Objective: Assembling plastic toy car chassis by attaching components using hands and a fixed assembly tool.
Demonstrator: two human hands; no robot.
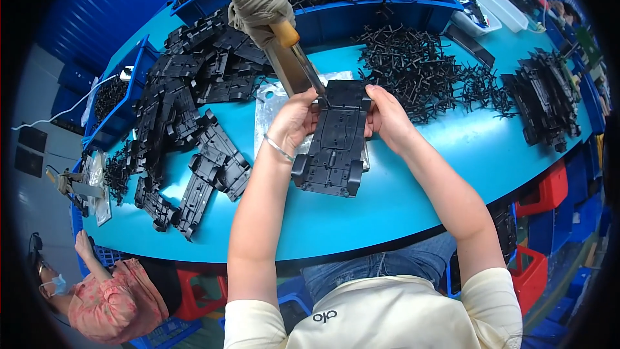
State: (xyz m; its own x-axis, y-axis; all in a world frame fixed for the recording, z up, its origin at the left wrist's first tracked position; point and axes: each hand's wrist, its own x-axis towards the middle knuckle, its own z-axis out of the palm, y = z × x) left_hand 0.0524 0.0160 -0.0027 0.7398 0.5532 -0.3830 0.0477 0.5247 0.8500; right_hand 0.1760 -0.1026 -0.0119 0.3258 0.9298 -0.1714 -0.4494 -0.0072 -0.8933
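Note:
A black moulded plastic chassis [337, 139] is held between my two hands, tilted over a metal plate [266, 111] on the table. My left hand [296, 116] grips its left edge, with a bracelet at the wrist. My right hand [386, 113] pinches the opposite edge, thumb on top. Just above the chassis' far left corner stands a soldering-iron-like tool [303, 64] with a yellow handle and thin metal shaft, fixed on a cloth-wrapped stand [261, 10]. Its tip reaches the chassis' corner; whether it touches, I cannot tell.
Loose black chassis parts [184, 103] pile up on the left. A heap of small black sprue-like pieces [413, 68] lies right of the tool, before a long blue bin [349, 26]. More stacked chassis parts [542, 100] lie far right. Another person [123, 297] sits at lower left.

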